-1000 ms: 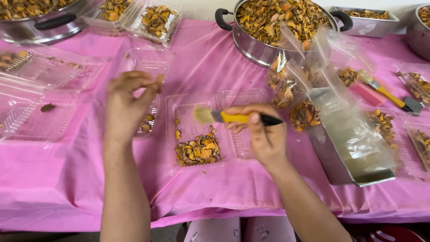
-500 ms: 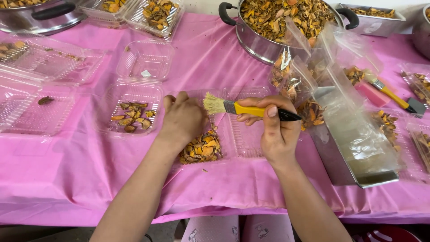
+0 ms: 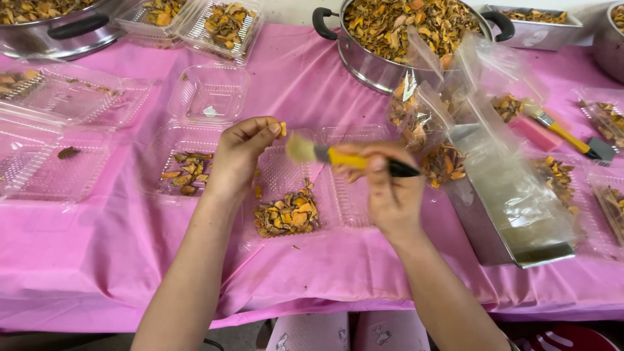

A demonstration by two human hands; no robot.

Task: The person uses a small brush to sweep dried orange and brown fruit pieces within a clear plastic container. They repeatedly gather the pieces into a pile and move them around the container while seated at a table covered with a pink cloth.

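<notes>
The left hand (image 3: 242,156) is pinching 1 small orange dried slice (image 3: 282,129) between thumb and fingertips, above the open clear clamshell tray (image 3: 338,195). The right hand (image 3: 383,188) is closing around a yellow-handled brush (image 3: 344,156), bristles pointing at the slice. The slice is looking light, stiff and brittle, so holding it gently by its edges seems best.

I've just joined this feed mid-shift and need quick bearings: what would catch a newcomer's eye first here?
The pink tablecloth under everything, then the two hands at centre: the left hand pinches a small orange dried piece, and the right hand holds a yellow-handled brush with bristles pointing at it. Below them sits a clear plastic tray of orange-brown dried slices, and a big steel pot heaped with them stands at the back.
</notes>
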